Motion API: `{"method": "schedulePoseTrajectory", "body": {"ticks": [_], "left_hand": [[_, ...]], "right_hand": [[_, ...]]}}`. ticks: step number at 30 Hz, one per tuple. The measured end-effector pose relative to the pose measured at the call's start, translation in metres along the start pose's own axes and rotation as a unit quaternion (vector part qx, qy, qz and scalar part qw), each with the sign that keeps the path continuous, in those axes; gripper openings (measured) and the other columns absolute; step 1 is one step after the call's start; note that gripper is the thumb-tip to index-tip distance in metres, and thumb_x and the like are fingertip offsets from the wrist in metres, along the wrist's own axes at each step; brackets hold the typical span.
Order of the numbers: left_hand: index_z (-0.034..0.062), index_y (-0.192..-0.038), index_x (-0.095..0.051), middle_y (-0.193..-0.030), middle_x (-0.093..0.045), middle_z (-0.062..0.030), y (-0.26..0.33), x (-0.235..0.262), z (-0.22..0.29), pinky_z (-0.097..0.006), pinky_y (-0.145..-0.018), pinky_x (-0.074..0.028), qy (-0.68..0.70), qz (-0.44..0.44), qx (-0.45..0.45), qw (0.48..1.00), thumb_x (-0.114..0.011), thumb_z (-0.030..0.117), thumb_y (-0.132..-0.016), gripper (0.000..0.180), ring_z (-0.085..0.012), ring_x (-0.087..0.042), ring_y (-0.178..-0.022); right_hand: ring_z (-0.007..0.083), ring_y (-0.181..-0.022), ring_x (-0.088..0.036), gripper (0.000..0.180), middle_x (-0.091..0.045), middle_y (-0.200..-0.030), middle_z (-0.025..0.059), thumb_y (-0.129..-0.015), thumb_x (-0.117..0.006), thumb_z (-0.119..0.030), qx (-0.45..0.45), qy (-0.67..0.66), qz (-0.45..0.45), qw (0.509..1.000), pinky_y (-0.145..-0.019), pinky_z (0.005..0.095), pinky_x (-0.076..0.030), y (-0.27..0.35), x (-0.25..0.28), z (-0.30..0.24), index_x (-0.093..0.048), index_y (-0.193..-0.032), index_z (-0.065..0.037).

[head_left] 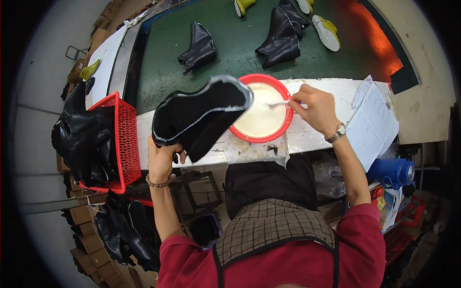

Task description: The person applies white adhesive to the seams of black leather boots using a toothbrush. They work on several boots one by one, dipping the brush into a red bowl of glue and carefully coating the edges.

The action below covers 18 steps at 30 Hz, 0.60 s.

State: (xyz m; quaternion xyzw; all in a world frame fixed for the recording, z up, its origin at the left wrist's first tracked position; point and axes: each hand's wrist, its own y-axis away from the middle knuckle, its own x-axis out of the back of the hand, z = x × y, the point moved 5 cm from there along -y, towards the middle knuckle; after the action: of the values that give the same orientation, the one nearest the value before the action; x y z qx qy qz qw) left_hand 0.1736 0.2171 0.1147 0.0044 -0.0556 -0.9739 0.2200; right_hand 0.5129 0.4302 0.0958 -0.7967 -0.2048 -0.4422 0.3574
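Item, seen from beside the bench: one black, leather-like boot upper (197,117), raised over the near edge of the white-topped board (314,134), left of a round red plastic bowl (257,139). Its long, curved opening gapes upward, showing a matte black lining; a narrow whitish line follows the edge, widening into a pale grey-white band at the rounded end by the bowl, slightly blurred. Left hand (161,161), a beaded bracelet at the wrist: fingers clamped on the upper's lower left end. Right hand (314,108), a metal watch at the wrist: fingers pinched together on a slim, pale-handled brush (280,103), its tip at the thick cream-coloured liquid (257,117) in the bowl; depth of dip, cannot tell. Further left: a red perforated plastic basket (127,144) of black boots (86,137).
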Motion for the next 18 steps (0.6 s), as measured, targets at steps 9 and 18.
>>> {"method": "schedulePoseTrajectory", "body": {"ticks": [9,18], "left_hand": [[-0.0089,-0.089,-0.065,-0.064,-0.06,-0.0106,0.008,-0.007,-0.026,-0.026,-0.035,-0.036,0.171,-0.08,0.183,0.965,-0.061,-0.017,-0.063,0.028,-0.017,-0.05,-0.041],[-0.0083,-0.096,-0.064,-0.066,-0.061,-0.016,0.006,0.005,-0.025,-0.028,-0.032,-0.034,0.228,-0.087,0.148,0.958,-0.059,-0.016,-0.064,0.033,-0.0175,-0.049,-0.043]], "right_hand": [[0.0125,-0.081,-0.064,0.019,-0.071,-0.086,0.0007,-0.076,-0.086,-0.008,0.139,-0.279,0.084,0.946,-0.077,0.0296,-0.044,-0.036,0.045,-0.054,-0.079,-0.094,-0.008],[0.0088,-0.075,-0.063,0.015,-0.073,-0.088,-0.0033,-0.078,-0.086,-0.018,0.081,-0.262,0.055,0.96,-0.083,0.0295,-0.037,-0.013,0.032,-0.034,-0.079,-0.091,-0.012]]}}
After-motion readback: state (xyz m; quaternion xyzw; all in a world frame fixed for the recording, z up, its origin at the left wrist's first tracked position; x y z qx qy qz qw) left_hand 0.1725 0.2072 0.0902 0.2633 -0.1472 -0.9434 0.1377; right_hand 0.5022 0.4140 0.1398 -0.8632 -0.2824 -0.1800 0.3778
